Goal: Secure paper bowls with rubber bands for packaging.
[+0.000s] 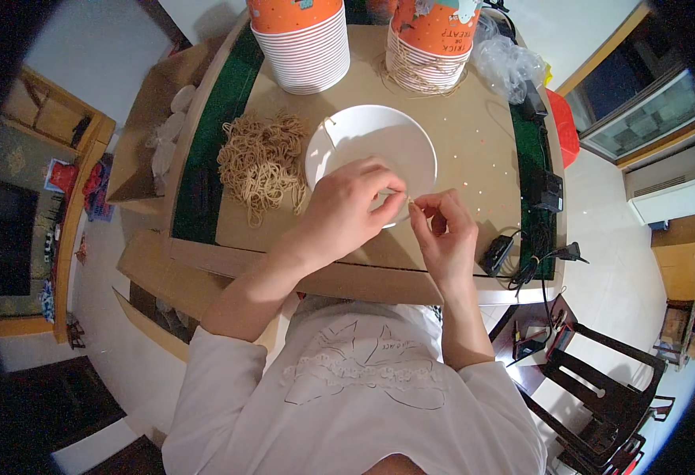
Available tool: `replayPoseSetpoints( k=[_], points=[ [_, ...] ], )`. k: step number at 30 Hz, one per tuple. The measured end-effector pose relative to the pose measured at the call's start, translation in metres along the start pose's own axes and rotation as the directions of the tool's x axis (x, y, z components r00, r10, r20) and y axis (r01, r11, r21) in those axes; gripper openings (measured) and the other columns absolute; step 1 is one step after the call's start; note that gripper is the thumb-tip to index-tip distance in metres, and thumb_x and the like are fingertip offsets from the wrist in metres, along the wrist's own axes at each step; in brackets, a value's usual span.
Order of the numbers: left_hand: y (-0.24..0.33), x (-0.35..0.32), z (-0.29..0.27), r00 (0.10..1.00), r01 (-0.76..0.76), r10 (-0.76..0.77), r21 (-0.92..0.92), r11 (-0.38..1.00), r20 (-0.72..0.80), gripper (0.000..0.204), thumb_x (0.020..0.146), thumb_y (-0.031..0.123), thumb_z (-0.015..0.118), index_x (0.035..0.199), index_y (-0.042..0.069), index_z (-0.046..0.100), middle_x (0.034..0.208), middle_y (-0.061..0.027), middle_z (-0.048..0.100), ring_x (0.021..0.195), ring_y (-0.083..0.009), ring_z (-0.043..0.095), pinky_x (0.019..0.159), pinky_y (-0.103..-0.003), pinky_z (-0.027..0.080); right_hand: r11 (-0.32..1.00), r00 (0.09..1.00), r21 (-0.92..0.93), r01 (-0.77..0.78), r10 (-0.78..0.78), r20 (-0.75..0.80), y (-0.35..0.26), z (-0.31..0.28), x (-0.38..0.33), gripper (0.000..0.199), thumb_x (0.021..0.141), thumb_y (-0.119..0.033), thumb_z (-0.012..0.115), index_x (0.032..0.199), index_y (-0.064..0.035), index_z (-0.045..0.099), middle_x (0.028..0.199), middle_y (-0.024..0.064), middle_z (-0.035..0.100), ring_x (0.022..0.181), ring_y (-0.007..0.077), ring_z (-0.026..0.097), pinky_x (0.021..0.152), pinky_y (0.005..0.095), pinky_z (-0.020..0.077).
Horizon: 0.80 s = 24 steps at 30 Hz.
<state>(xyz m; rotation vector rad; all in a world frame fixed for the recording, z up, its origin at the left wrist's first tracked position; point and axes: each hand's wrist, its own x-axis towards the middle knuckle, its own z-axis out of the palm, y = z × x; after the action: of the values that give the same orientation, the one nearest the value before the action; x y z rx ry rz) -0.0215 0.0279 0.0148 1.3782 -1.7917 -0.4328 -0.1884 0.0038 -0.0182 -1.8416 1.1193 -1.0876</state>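
Observation:
A white paper bucket (375, 127) lies before me with its mouth toward me. A short piece of tan cord (329, 131) hangs through its rim at the upper left. My left hand (359, 198) reaches across the bucket's near side, thumb and forefinger pinched. Just right of it, at the bucket's lower right rim, my right hand (446, 226) pinches too. The fingertips meet on a small tan bit that looks like cord end; most of it is hidden. A tangled heap of tan cords (262, 162) lies left of the bucket.
Stacks of orange-and-white paper buckets (304, 55) stand at the back; cords surround the right stack (429, 59). Behind them on the right is a clear plastic bag (501, 59). Black adapters and cables (533, 257) line the right edge. An open cardboard box (153, 134) stands left.

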Motion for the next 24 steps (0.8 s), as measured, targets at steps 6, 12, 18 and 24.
replayPoseSetpoints(
  k=[6, 12, 18, 24],
  points=[
    [-0.003, -0.002, 0.001, 0.999, 0.009, -0.006, 0.098, 0.995, -0.034, 0.005, 0.081, 0.004, 0.064, 0.085, 0.004, 0.061, 0.085, -0.0073, 0.062, 0.067, -0.0184, 0.060, 0.058, -0.030, 0.048, 1.000, 1.000, -0.004, -0.006, 0.006, 0.009, 0.000, -0.002, -0.001, 0.007, 0.078, -0.003, 0.068, 0.082, -0.0036, 0.062, 0.074, 0.0043, 0.054, 0.055, 0.0101, 0.046, 0.047, 0.0242, 0.0376],
    [-0.006, 0.004, 0.006, 0.987, -0.147, 0.139, -0.120, 0.982, -0.076, 0.035, 0.077, 0.002, 0.065, 0.111, 0.004, 0.054, 0.093, -0.0109, 0.065, 0.086, -0.0284, 0.065, 0.074, -0.036, 0.051, 1.000, 1.000, 0.005, 0.014, -0.014, 0.005, 0.003, -0.001, -0.001, 0.007, 0.078, -0.002, 0.068, 0.082, -0.0035, 0.062, 0.074, 0.0042, 0.053, 0.054, 0.0096, 0.045, 0.047, 0.0238, 0.0370],
    [-0.008, 0.001, 0.004, 0.972, 0.160, -0.118, -0.206, 0.965, 0.206, 0.035, 0.081, 0.003, 0.065, 0.114, 0.003, 0.056, 0.097, -0.0098, 0.067, 0.091, -0.0185, 0.065, 0.080, -0.030, 0.050, 0.999, 1.000, 0.043, 0.021, -0.020, -0.006, 0.007, -0.001, -0.001, 0.008, 0.077, -0.001, 0.068, 0.083, -0.0031, 0.062, 0.075, 0.0044, 0.054, 0.055, 0.0084, 0.046, 0.047, 0.0230, 0.0368],
    [-0.005, 0.002, -0.003, 0.961, 0.194, -0.152, -0.171, 0.966, 0.231, 0.016, 0.087, 0.006, 0.061, 0.101, 0.000, 0.059, 0.088, -0.0090, 0.067, 0.081, -0.0132, 0.065, 0.073, -0.028, 0.051, 0.998, 1.000, 0.059, -0.002, 0.002, -0.011, 0.007, 0.000, -0.002, 0.008, 0.077, -0.001, 0.068, 0.083, -0.0028, 0.062, 0.075, 0.0043, 0.055, 0.054, 0.0085, 0.047, 0.048, 0.0230, 0.0378]
  ],
)
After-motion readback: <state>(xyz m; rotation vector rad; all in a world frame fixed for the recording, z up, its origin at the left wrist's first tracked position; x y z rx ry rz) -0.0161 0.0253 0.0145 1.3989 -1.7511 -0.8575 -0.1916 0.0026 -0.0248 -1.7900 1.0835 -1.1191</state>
